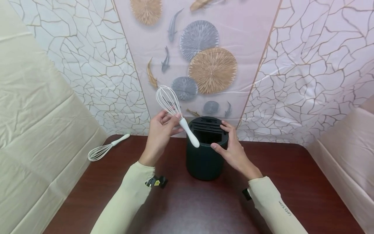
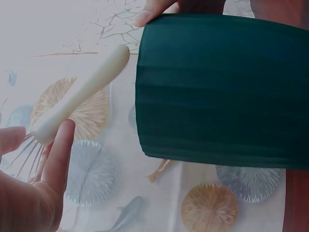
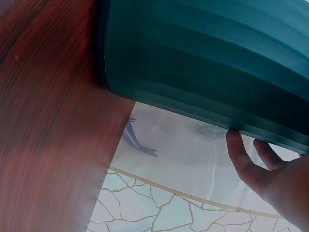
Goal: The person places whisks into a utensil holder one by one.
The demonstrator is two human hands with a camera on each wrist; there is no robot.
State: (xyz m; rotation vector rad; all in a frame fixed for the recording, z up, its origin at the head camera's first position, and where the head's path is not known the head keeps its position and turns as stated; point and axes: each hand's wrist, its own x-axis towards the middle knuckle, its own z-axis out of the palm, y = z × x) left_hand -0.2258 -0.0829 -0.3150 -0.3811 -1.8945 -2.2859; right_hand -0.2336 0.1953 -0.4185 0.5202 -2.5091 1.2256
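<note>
Pinching the first whisk in my left grip near the holder, whose rim my right grip clasps, I judge the lifting done, the whisk not yet inside, and the second whisk untouched on the surface.

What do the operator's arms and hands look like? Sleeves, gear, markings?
Left hand and right hand: bare, no gloves. Left sleeve and right sleeve: long, pale cream. Small dark lettering on the right one, too small to read surely. Black device at the left wrist, with a yellow mark beside it; another black piece at the right.
</note>
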